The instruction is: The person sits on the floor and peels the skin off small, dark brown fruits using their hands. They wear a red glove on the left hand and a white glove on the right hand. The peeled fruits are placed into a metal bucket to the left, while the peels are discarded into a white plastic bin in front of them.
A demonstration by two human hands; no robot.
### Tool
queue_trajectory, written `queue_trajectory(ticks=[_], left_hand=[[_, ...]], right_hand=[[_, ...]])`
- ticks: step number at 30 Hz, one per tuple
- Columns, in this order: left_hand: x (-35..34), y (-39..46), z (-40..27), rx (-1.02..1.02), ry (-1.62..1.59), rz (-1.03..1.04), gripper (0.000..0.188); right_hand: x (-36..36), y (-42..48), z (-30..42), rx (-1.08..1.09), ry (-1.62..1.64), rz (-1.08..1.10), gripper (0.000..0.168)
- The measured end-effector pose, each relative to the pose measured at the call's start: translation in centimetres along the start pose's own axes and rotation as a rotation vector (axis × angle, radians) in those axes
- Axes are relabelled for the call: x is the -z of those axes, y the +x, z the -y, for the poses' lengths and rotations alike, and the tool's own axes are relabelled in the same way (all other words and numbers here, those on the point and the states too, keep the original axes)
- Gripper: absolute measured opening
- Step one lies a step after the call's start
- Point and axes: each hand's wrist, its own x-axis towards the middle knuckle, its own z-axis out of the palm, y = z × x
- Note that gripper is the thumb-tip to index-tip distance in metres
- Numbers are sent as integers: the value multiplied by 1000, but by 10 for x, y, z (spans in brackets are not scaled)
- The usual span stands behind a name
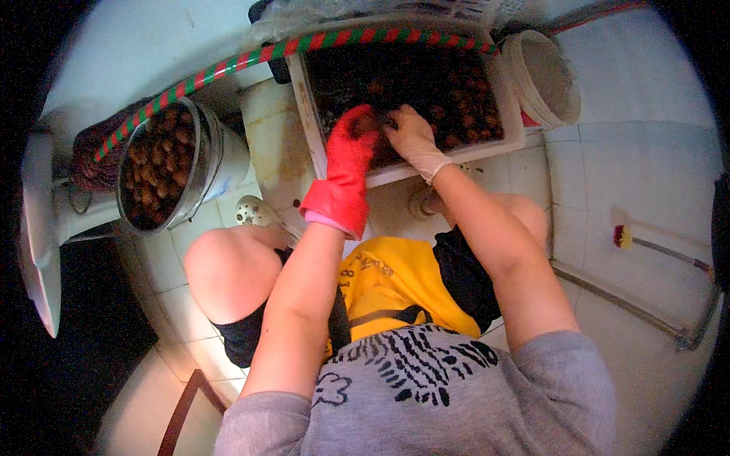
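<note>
My left hand (351, 151) wears a thick red rubber glove. Its fingers curl around a dark brown rounded piece (363, 126), apparently food, though its kind is unclear. My right hand (412, 137), in a thin pale disposable glove, is bent inward with its fingertips against or very near that piece. Something small and dark shows at those fingertips, too blurred to tell whether they pinch it. Both hands are over the near part of a white rectangular tub (513, 137). Dark contents fill it, with many brown rounded pieces (467, 108) showing on the right.
At left, a bucket (228, 148) holds more brown pieces (159, 165), beside a dark red mesh sack (94, 165). A red-and-green striped pole (239, 60) crosses the tub's far side. Another white bucket (547, 80) stands right. A brush (656, 248) is by the tiled wall.
</note>
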Motion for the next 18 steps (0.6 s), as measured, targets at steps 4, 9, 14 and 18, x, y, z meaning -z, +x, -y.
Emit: queue_trajectory(ticks=[4, 9, 14, 18], left_hand=[[0, 0, -1, 64, -10, 3, 46], [3, -3, 2, 59, 127, -62, 46], [12, 3, 38, 12, -49, -70, 47], [-4, -4, 0, 11, -120, -13, 49]], right_hand=[[-22, -14, -7, -109, -135, -35, 31], [-10, 0, 1, -153, 329, -7, 36], [8, -11, 47, 160, 377, -12, 37], [-9, 12, 6, -64, 370, -67, 36]])
